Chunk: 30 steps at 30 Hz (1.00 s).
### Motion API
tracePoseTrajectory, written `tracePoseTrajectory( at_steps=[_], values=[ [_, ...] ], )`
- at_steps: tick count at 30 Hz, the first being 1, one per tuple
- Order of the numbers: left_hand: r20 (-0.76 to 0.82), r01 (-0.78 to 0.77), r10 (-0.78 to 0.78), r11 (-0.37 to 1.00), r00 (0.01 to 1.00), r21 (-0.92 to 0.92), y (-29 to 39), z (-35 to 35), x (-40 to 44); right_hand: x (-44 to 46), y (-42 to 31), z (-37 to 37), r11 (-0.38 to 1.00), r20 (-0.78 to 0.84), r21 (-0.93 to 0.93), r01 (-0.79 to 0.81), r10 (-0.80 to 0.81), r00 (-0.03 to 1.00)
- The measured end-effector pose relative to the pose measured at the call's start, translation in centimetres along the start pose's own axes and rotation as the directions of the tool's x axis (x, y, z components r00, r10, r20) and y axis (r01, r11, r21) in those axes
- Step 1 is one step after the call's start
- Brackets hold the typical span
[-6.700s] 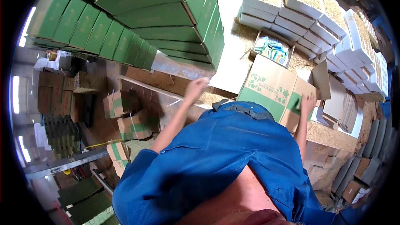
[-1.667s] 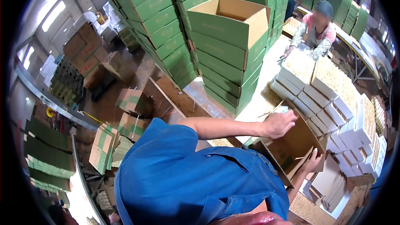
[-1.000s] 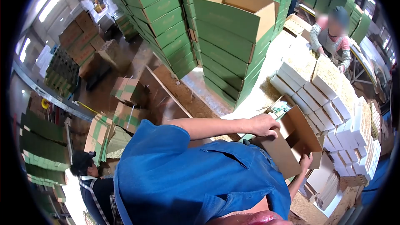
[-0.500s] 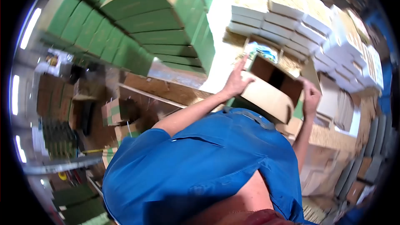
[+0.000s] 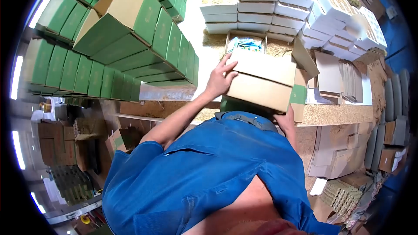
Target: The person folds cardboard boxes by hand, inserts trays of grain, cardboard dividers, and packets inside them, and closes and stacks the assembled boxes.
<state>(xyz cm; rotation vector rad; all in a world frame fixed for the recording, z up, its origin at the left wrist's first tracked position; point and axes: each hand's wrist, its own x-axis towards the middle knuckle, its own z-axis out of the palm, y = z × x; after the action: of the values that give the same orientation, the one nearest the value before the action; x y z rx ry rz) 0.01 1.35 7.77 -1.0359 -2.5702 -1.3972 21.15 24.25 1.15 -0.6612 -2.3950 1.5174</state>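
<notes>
Our carton (image 5: 260, 90) sits by the bench's (image 5: 339, 114) front edge, probably for easy reach. Our left hand (image 5: 221, 79), grip spread, touches its flaps (image 5: 267, 67), seemingly steadying them; our right hand (image 5: 286, 120) meets the near corner, grip too hidden to tell.

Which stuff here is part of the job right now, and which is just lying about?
In the job:
carton, top flaps nearly meeting
left hand, on its left side
right hand, at its near right corner

Likely just lying about:
green boxes
white boxes
cardboard sheets

Can't tell: blue-green packets beyond the carton.
</notes>
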Motion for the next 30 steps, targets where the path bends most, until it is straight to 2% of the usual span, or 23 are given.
tracePoseTrajectory(
  at_steps=[1, 2, 3, 4, 6, 7, 8, 10, 11, 12, 13, 14, 16, 19, 20, 21, 22, 24, 25, 26, 27, 28, 30],
  values=[
    [0.023, 0.017, -0.016, 0.999, 1.0, -0.038, 0.2, -1.0, 0.9, 0.7, -1.2, -0.6, 0.988, 0.033, 0.139, -0.073, 0.069, 0.997],
    [0.059, -0.006, 0.006, 1.0, 0.998, -0.005, 0.4, -2.2, 2.2, 1.4, -3.2, -1.2, 0.99, -0.067, 0.118, -0.072, 0.08, 0.995],
    [0.084, -0.016, 0.021, 0.998, 0.996, -0.055, 1.6, -3.7, 3.9, 2.1, -7.7, -2.4, 0.992, -0.233, -0.017, 0.129, -0.129, 0.964],
    [0.114, -0.021, 0.033, 0.994, 0.993, -0.109, 2.9, -5.1, 5.6, 3.3, -8.6, -3.4, 0.997, -0.241, -0.006, 0.076, -0.075, 0.967],
    [0.211, 0.032, -0.008, 0.993, 0.978, -0.11, 3.7, -6.9, 8.8, 4.7, -14.3, -5.8, 0.987, -0.281, -0.16, -0.017, -0.029, 0.959],
    [0.17, 0.04, 0.005, 0.966, 0.985, -0.256, 3.6, -6.9, 9.4, 6.3, -14.2, -6.4, 0.982, -0.264, -0.162, 0.097, -0.138, 0.954],
    [0.221, 0.241, -0.169, 0.903, 0.961, -0.355, 3.5, -7.0, 9.3, 7.1, -14.4, -6.7, 0.987, -0.265, -0.127, 0.102, -0.133, 0.955],
    [0.074, 0.24, -0.23, 0.953, 0.97, -0.186, -0.7, -5.0, 8.6, 7.2, -14.0, -6.1, 0.986, -0.257, -0.065, 0.153, -0.164, 0.952],
    [-0.039, 0.203, -0.217, 0.954, 0.975, -0.221, -1.8, -3.9, 7.1, 6.2, -14.3, -6.2, 0.968, -0.146, -0.122, 0.221, -0.237, 0.96],
    [-0.041, 0.261, -0.271, 0.95, 0.962, -0.169, -4.3, -3.0, 5.5, 4.6, -14.6, -6.2, 0.96, -0.045, -0.111, 0.256, -0.262, 0.964],
    [-0.059, 0.283, -0.292, 0.951, 0.955, -0.127, -8.2, -1.4, 3.5, 3.4, -13.6, -6.4, 0.984, 0.116, 0.055, 0.168, -0.173, 0.978],
    [-0.095, 0.312, -0.331, 0.934, 0.939, -0.174, -8.9, -0.8, 1.7, 2.0, -12.4, -6.4, 0.942, 0.195, -0.059, 0.33, -0.313, 0.929],
    [-0.075, 0.368, -0.404, 0.884, 0.912, -0.288, -10.5, 0.7, -0.5, 0.7, -12.0, -4.7, 0.928, 0.178, -0.121, 0.352, -0.329, 0.927],
    [-0.02, 0.494, -0.524, 0.814, 0.851, -0.305, -11.4, 2.0, -0.3, 2.8, -11.2, -3.0, 0.913, 0.04, -0.172, 0.37, -0.368, 0.929],
    [-0.02, 0.548, -0.584, 0.773, 0.812, -0.319, -11.5, 2.5, 0.5, 4.9, -10.8, -3.1, 0.88, 0.009, -0.183, 0.438, -0.444, 0.896],
    [-0.016, 0.54, -0.59, 0.748, 0.807, -0.386, -11.4, 3.1, 1.1, 6.7, -11.4, -3.7, 0.869, 0.045, -0.243, 0.43, -0.433, 0.9],
    [0.02, 0.561, -0.604, 0.727, 0.797, -0.396, -12.3, 3.7, 1.4, 8.1, -12.6, -3.9, 0.806, 0.041, -0.355, 0.473, -0.492, 0.87],
    [0.035, 0.615, -0.621, 0.765, 0.783, -0.192, -14.2, 5.3, 1.6, 11.8, -13.2, -3.6, 0.826, 0.049, -0.425, 0.371, -0.388, 0.92],
    [0.108, 0.59, -0.58, 0.801, 0.807, -0.104, -15.9, 6.6, 1.4, 14.0, -12.1, -3.5, 0.814, 0.06, -0.529, 0.241, -0.248, 0.967],
    [0.192, 0.555, -0.565, 0.825, 0.803, 0.107, -17.4, 8.0, 0.8, 16.1, -10.6, -3.2, 0.771, 0.052, -0.626, 0.116, -0.107, 0.993],
    [0.223, 0.613, -0.596, 0.79, 0.771, -0.009, -15.7, 7.9, 0.2, 17.3, -9.6, -3.0, 0.797, 0.097, -0.598, 0.086, -0.035, 0.995],
    [0.258, 0.664, -0.623, 0.737, 0.738, -0.121, -13.0, 7.2, -0.8, 18.3, -9.1, -2.9, 0.795, 0.093, -0.601, 0.082, -0.033, 0.995],
    [0.307, 0.613, -0.536, 0.738, 0.786, -0.281, -9.2, 4.4, -1.0, 20.3, -8.4, -2.6, 0.705, 0.184, -0.705, 0.081, 0.071, 0.98]
  ],
)
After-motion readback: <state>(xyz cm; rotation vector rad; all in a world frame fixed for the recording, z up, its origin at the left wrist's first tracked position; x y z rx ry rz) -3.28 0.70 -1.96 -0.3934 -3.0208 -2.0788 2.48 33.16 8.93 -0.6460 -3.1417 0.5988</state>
